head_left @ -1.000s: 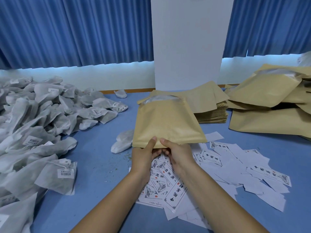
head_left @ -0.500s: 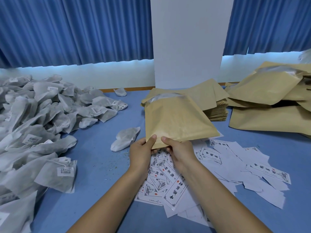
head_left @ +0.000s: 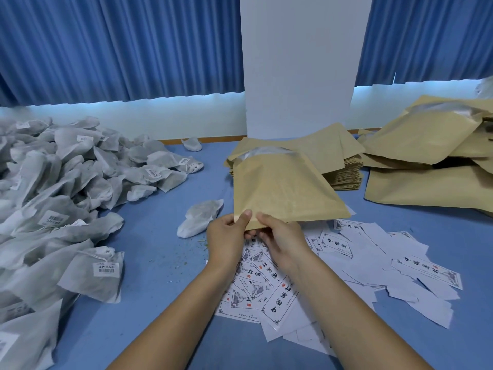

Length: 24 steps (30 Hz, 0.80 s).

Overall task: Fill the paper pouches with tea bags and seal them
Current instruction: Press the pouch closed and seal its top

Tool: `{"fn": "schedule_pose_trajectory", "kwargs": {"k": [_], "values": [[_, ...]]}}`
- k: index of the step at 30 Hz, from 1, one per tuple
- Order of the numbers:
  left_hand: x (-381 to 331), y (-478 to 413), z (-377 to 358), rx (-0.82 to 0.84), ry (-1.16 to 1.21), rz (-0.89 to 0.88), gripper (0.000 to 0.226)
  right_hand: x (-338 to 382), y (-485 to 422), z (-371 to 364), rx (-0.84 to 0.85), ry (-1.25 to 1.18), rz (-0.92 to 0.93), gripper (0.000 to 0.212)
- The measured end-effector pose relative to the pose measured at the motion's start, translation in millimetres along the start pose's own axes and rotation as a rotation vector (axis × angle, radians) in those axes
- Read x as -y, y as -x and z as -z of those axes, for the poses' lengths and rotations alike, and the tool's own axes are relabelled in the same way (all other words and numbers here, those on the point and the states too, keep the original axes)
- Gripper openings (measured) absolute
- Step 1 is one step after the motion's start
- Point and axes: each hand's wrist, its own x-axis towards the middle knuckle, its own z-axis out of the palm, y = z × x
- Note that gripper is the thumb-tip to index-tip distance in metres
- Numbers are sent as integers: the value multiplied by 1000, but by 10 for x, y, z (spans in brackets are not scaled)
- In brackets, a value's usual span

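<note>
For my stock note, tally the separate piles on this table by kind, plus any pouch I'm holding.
Tea bag heap: 1
Flat pouch stack: 1
Pouch pile at right: 1
Printed label spread: 1
Held pouch, pinched by left hand and right hand: 1
Total: 5
Stray tea bags left out.

Just below our grip on the paper pouch (head_left: 282, 193), we read 中國茶 in bold black characters on a white printed label (head_left: 278, 300). The same characters stand on a second label (head_left: 336, 243) just right of the grip. Far left of it, the tea bag tags (head_left: 105, 268) carry barcodes, their print too small for us to read.
</note>
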Motion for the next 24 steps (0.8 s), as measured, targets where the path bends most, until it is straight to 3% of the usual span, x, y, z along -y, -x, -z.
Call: {"fn": "schedule_pose_trajectory", "kwargs": {"k": [4, 12, 16, 20, 24], "values": [[0, -7, -20, -25, -7, 0, 29, 35, -69, 48, -127, 70, 85, 15], [-29, -53, 50, -83, 51, -18, 21, 193, -138, 169, -129, 142, 192, 12], [-19, -41, 37, -71, 70, 4, 22, 190, -145, 178, -168, 168, 173, 15], [-46, -66, 59, -90, 91, -22, 22, 261, -129, 192, -101, 90, 171, 10], [-49, -92, 118, -99, 72, -50, 24, 344, -142, 261, -108, 83, 129, 23]]}}
